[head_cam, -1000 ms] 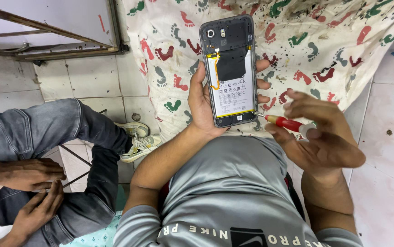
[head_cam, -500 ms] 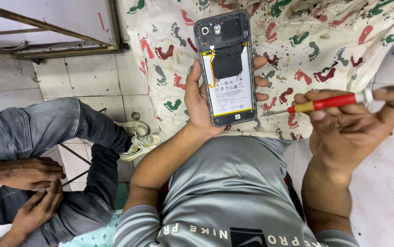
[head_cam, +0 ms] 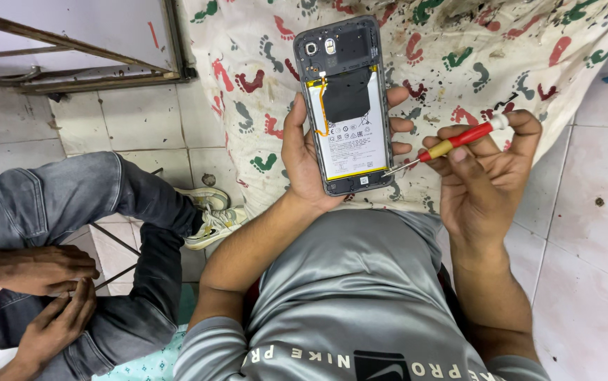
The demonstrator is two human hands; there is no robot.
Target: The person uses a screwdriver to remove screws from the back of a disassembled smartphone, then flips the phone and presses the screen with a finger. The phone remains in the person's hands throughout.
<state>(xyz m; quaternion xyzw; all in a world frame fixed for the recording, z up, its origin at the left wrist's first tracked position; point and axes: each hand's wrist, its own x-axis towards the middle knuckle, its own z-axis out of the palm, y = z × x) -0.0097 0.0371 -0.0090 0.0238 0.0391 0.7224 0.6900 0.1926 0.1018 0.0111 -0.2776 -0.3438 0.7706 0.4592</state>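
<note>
Screwdriver (head_cam: 459,143) tip now nearer opened phone (head_cam: 346,106), left hand (head_cam: 304,159) unmoved

Phone (head_cam: 347,106) left of screwdriver (head_cam: 452,147)

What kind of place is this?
Probably an informal phone-repair spot on a tiled floor: an opened phone in the left hand, a screwdriver in the right hand, a stained cloth.

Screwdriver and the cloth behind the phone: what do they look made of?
Screwdriver: handle looks like glossy red and yellow plastic with a white cap; the thin shaft shines like metal. Cloth: seems a soft woven fabric, cream with printed coloured footprints, wrinkled and stained dark in places.
</note>
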